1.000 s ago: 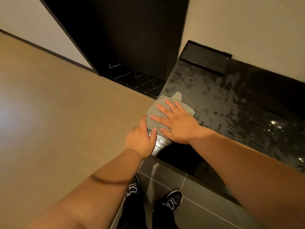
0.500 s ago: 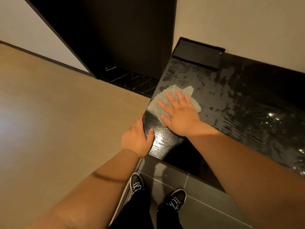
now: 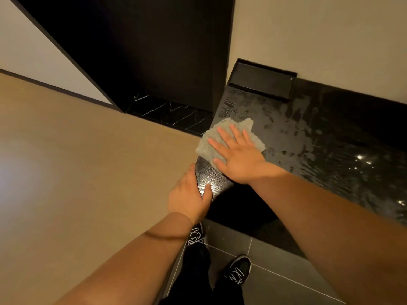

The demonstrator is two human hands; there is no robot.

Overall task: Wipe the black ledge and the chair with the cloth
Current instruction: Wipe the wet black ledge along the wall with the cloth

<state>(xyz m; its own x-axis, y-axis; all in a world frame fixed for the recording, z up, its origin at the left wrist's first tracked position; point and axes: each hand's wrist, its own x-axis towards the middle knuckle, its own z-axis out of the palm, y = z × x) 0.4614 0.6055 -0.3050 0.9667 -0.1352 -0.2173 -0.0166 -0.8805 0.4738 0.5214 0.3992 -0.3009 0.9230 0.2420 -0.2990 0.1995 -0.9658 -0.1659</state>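
A grey cloth (image 3: 208, 143) lies on the left end of the black ledge (image 3: 308, 139), which shows wet streaks. My right hand (image 3: 236, 154) presses flat on the cloth with straight, spread fingers. My left hand (image 3: 189, 195) grips the ledge's near left corner, thumb on top and fingers hidden round the edge. No chair is in view.
A shallow black tray (image 3: 262, 81) sits on the ledge against the beige wall. A tall dark panel (image 3: 143, 51) stands left of the ledge over a black marble strip (image 3: 174, 114). My feet (image 3: 239, 268) stand on grey tiles below; tan floor spreads left.
My right hand slid the cloth away from me along the ledge, off the near corner, baring wet black surface there. My left hand stayed on the corner.
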